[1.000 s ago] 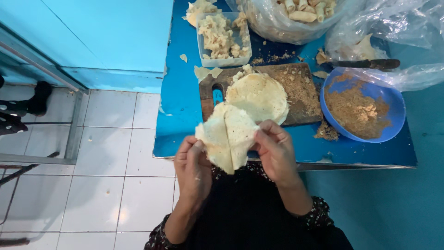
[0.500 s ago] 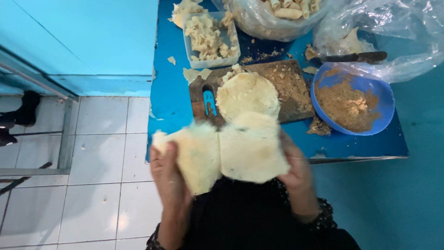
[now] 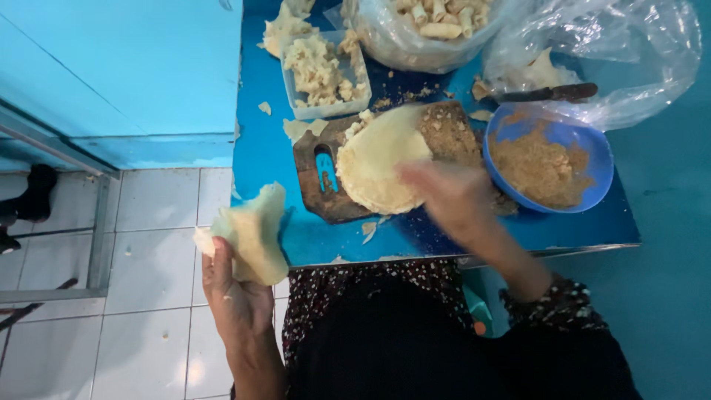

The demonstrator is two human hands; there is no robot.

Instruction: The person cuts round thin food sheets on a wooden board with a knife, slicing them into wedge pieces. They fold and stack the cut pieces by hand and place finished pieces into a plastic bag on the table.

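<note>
White floor tiles fill the lower left of the frame, under a turquoise wall that takes up the upper left; a metal rail runs down across the tiles near the left edge. Just left of centre, below the bench edge, the left hand is raised over the floor, fingers closed around a folded pale dough sheet that stands up out of the grip, well clear of the bench top.

To the right, the blue bench runs up the middle of the frame. Near its upper part sits a clear rectangular tub holding crumbled pale scraps, with loose bits scattered on the blue surface around it. Below the tub lies a dark wooden cutting board with a slot handle, and on it rests a stack of round flat dough sheets, crumbs of brown filling lying on the board's far right part.

The right hand is blurred, hovering at the right edge of the round stack, fingers spread loosely; whether it touches the sheets cannot be told. At the top centre a clear plastic bag holds finished rolls. Further right, a blue bowl holds brown crumbly filling, a dark-handled knife lies just above its rim, and another crumpled clear bag sits in the upper right. A dark patterned garment fills the bottom centre.
</note>
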